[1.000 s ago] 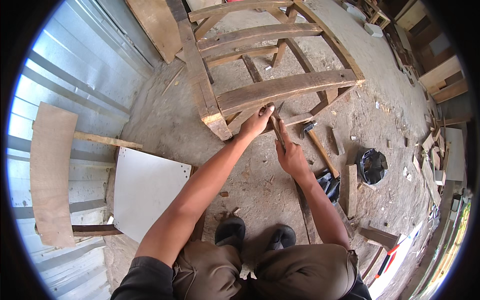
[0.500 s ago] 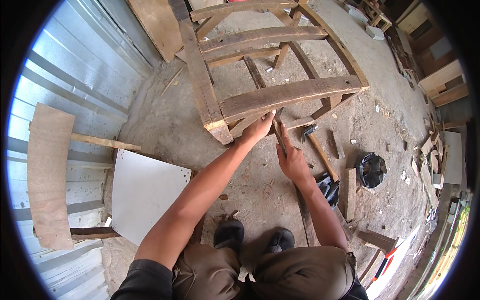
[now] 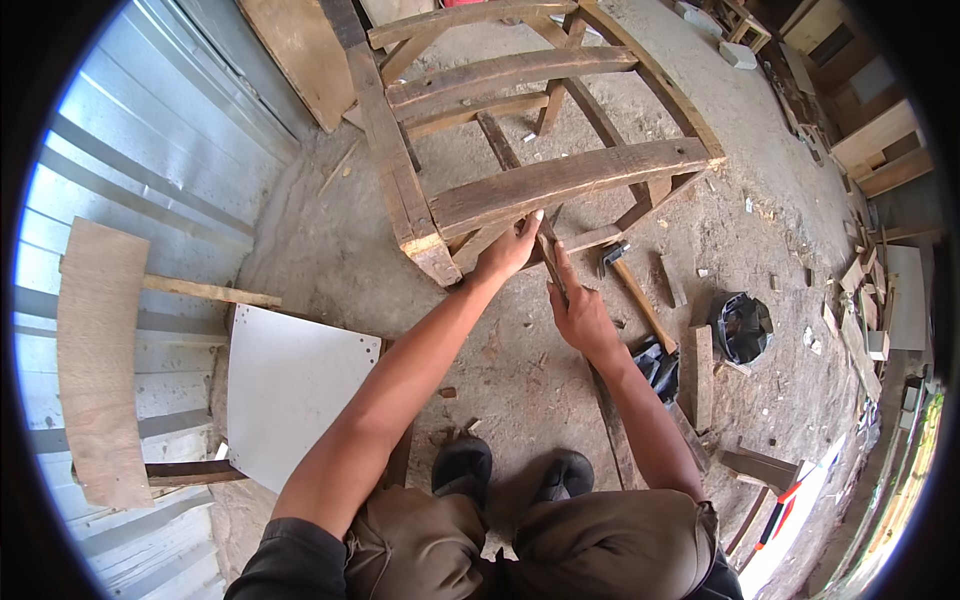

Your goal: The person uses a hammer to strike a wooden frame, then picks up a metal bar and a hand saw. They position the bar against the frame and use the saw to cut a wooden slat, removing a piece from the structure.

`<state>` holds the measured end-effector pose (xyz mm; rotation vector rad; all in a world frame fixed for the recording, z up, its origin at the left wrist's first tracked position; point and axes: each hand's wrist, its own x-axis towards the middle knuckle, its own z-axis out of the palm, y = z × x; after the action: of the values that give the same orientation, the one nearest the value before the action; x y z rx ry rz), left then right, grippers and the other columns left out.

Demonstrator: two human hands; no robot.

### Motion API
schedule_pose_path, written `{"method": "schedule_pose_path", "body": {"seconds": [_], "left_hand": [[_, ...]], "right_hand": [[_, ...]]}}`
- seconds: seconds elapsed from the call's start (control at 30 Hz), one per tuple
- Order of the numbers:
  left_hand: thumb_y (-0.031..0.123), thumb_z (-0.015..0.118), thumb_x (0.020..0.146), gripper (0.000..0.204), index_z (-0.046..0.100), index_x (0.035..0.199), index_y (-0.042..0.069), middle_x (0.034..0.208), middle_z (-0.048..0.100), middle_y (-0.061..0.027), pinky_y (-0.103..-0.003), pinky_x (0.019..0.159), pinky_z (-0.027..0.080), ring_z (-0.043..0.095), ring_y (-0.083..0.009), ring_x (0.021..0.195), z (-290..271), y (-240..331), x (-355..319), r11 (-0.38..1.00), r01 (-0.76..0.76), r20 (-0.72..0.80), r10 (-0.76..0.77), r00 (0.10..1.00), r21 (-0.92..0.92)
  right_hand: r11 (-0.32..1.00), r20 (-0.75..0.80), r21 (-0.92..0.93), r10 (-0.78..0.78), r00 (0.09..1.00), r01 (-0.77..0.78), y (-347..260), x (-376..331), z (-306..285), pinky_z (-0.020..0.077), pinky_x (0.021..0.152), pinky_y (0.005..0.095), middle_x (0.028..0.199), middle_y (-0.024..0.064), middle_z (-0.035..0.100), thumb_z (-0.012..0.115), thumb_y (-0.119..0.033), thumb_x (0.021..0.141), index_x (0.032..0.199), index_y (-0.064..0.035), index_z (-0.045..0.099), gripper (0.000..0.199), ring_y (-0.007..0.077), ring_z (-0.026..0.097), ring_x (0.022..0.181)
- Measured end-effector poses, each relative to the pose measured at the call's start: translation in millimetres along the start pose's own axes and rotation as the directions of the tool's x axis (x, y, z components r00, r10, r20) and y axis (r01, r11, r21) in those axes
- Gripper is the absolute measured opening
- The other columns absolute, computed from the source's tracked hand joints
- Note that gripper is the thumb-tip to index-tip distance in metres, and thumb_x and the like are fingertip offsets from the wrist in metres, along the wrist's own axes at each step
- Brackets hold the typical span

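Left hand: I have this hand (image 3: 507,250) pinching the upper end of the strip, thumb on top, curled fingers partly hidden.
Right hand: this hand (image 3: 585,315) grasps the lower part, index finger laid along it toward the left hand.
Wooden strip: the narrow wooden strip (image 3: 549,252) slants between both hands; a dark pointed tip (image 3: 558,213) shows just beyond, and I can't tell whether it belongs to it.
Just changed: over the last second my view has dipped and come back slightly, while both grips look the same; I judge the strip is being kept steady, its shaping or fitting no further along that I can make out.
Slatted frame: the wooden frame (image 3: 570,185) rises just past the left hand; I can't tell whether the strip touches it.
Hammer: the hammer (image 3: 640,300) lies just right of the right hand, clear of it.
Farther right: a wood block (image 3: 702,378), then a black bucket (image 3: 742,328).
Left of the left hand: a white panel (image 3: 300,385), well apart, and a curved board (image 3: 103,360) beyond it.
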<state>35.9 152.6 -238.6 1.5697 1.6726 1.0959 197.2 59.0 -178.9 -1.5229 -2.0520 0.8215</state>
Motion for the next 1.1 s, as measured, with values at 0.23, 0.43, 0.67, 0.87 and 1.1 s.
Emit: {"method": "schedule_pose_path", "body": {"seconds": [0.23, 0.43, 0.67, 0.87, 1.1], "left_hand": [[0.051, 0.053, 0.095, 0.06, 0.062, 0.076, -0.005, 0.07, 0.065, -0.0214, -0.044, 0.064, 0.048, 0.065, -0.0383, 0.069, -3.4, 12.7, -5.7, 1.0, 0.012, -0.002, -0.012, 1.0, -0.011], [0.054, 0.055, 0.093, 0.062, 0.065, 0.074, -0.004, 0.066, 0.064, -0.0186, -0.043, 0.063, 0.048, 0.066, -0.035, 0.066, -0.2, 11.1, -3.2, 0.999, 0.041, 0.033, -0.04, 0.999, -0.029], [0.049, 0.064, 0.092, 0.053, 0.065, 0.075, -0.001, 0.066, 0.06, -0.0019, -0.031, 0.061, 0.044, 0.053, -0.01, 0.064, 4.5, -16.8, 9.4, 0.959, 0.26, 0.146, -0.243, 0.959, -0.114], [0.048, 0.063, 0.092, 0.052, 0.067, 0.095, -0.003, 0.079, 0.068, -0.01, -0.033, 0.068, 0.049, 0.063, -0.0162, 0.073, 9.3, -15.8, 10.2, 0.979, 0.164, 0.093, -0.154, 0.984, -0.122], [0.049, 0.06, 0.093, 0.054, 0.066, 0.103, -0.004, 0.081, 0.071, -0.0141, -0.033, 0.07, 0.052, 0.069, -0.0203, 0.075, 11.9, -15.3, 8.6, 0.992, 0.067, 0.062, -0.06, 0.996, -0.108]], "right_hand": [[0.998, -0.008, -0.039, -0.039, 0.999, 0.039, 11.0, 2.0, 0.2, 0.0497, 0.065, 0.0563, 0.069, 0.0308, 0.062, 0.053, -0.017, 0.096, 0.153, -0.0127, 0.022, 0.065, 0.0503, 0.062, 0.068], [0.999, -0.016, -0.031, -0.026, 1.0, 0.026, 9.0, -1.3, -2.0, 0.0487, 0.066, 0.0559, 0.07, 0.0315, 0.062, 0.053, -0.017, 0.096, 0.153, -0.0117, 0.023, 0.065, 0.0502, 0.062, 0.07], [1.0, 0.017, 0.01, 0.007, 1.0, -0.008, 5.0, -1.2, -4.1, 0.0501, 0.068, 0.0554, 0.067, 0.0301, 0.062, 0.053, -0.018, 0.096, 0.154, -0.0132, 0.022, 0.065, 0.05, 0.063, 0.07], [0.998, -0.034, 0.043, -0.041, 0.999, 0.043, 12.6, 0.5, 0.6, 0.0501, 0.067, 0.0556, 0.068, 0.0311, 0.061, 0.054, -0.016, 0.095, 0.153, -0.0128, 0.024, 0.065, 0.0501, 0.063, 0.069], [0.999, -0.022, 0.049, -0.007, 1.0, 0.008, 8.9, -1.3, -2.1, 0.0483, 0.067, 0.0531, 0.074, 0.033, 0.061, 0.056, -0.013, 0.095, 0.153, -0.0127, 0.026, 0.065, 0.051, 0.061, 0.074]]}}
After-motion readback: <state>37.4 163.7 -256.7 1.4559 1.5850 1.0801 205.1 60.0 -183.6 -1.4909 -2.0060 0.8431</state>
